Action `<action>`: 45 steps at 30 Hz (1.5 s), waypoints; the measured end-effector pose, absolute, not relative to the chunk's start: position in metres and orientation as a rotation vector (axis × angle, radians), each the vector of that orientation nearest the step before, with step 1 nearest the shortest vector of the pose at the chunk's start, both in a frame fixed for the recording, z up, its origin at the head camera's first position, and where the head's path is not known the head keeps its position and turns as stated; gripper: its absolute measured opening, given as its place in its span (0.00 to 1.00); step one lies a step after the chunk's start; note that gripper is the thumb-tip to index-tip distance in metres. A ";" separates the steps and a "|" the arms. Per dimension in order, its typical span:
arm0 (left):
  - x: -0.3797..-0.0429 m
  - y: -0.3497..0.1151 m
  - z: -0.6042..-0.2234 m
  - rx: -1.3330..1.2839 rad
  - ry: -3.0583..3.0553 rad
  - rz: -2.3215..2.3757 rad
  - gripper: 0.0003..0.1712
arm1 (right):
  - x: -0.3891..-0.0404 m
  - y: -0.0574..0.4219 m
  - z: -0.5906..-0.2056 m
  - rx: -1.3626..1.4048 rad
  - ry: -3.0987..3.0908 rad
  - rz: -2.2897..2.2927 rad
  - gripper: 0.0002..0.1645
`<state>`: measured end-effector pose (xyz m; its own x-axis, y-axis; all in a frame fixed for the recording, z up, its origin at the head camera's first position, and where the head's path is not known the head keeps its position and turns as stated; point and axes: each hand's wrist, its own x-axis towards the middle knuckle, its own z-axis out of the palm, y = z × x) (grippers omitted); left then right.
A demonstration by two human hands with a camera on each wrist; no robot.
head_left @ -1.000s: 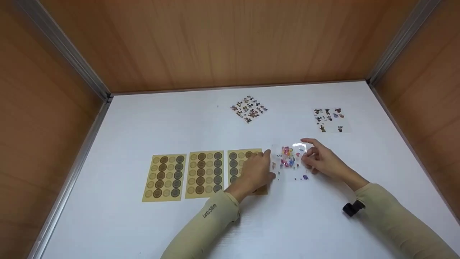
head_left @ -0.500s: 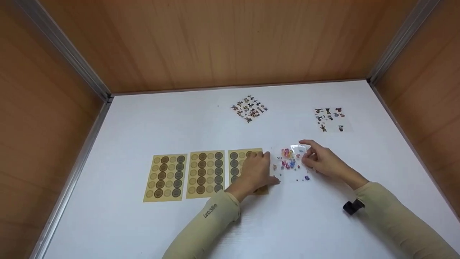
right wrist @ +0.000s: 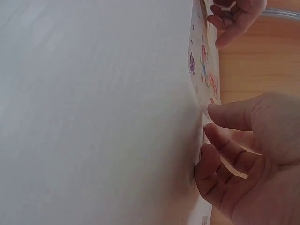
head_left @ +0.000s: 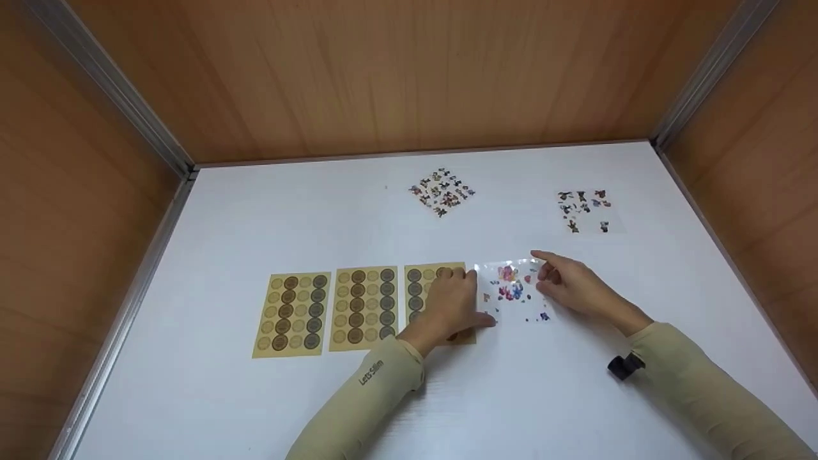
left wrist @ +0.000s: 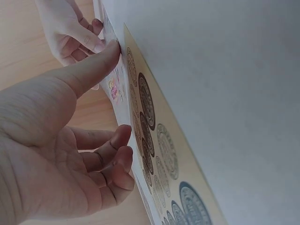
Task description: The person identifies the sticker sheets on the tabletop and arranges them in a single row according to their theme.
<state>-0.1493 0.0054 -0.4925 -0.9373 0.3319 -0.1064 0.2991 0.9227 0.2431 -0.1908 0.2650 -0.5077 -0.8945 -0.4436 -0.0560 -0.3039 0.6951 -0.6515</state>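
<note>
A clear sticker sheet with small colourful figures lies right of centre in the head view. My right hand is at its right edge; in the right wrist view the thumb and forefinger pinch that edge. On the sheet's left side is my left hand, over a tan sheet of round stickers and covering much of it. The left thumb stretches to the clear sheet's near corner, while the other left fingers bend loosely at the far side and grip nothing.
Two more tan sheets of round stickers, a middle one and a left one, lie in the row. Farther back are a diamond-turned sticker sheet and a clear sheet with figures. Wooden walls enclose the white table.
The clear sheet has shifted slightly left, its left edge now against the left fingers, and the glare at its upper right has shrunk. Both hands stay nearly in place.
</note>
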 end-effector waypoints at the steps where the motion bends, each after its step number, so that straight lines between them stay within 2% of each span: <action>1: -0.150 0.005 -0.493 0.492 2.932 0.333 0.57 | -0.191 0.265 -0.508 -0.605 2.698 -0.977 0.38; 9: -0.156 0.002 -0.495 0.529 2.891 0.298 0.63 | -0.192 0.264 -0.511 -0.708 2.755 -0.930 0.33; 16: -0.157 -0.001 -0.494 0.546 2.850 0.311 0.60 | -0.191 0.265 -0.509 -0.722 2.755 -0.874 0.33; 19: -0.158 -0.001 -0.493 0.527 2.833 0.319 0.59 | -0.189 0.268 -0.506 -0.742 2.754 -0.810 0.39; 24: -0.158 -0.001 -0.494 0.520 2.829 0.317 0.59 | -0.187 0.275 -0.503 -0.772 2.686 -0.682 0.56; 27: -0.158 -0.001 -0.495 0.541 2.841 0.308 0.59 | -0.185 0.279 -0.502 -0.810 2.656 -0.617 0.63; 33: -0.159 -0.001 -0.495 0.572 2.852 0.309 0.56 | -0.184 0.286 -0.505 -0.847 2.660 -0.579 0.66; 45: -0.162 0.001 -0.495 0.554 2.836 0.296 0.59 | -0.184 0.290 -0.506 -0.813 2.640 -0.558 0.67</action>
<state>-0.1617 0.0011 -0.4945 -0.9003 0.3910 -0.1911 0.3431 0.9078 0.2412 -0.1837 0.2901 -0.5057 -0.7860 -0.5895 -0.1864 -0.4636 0.7614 -0.4531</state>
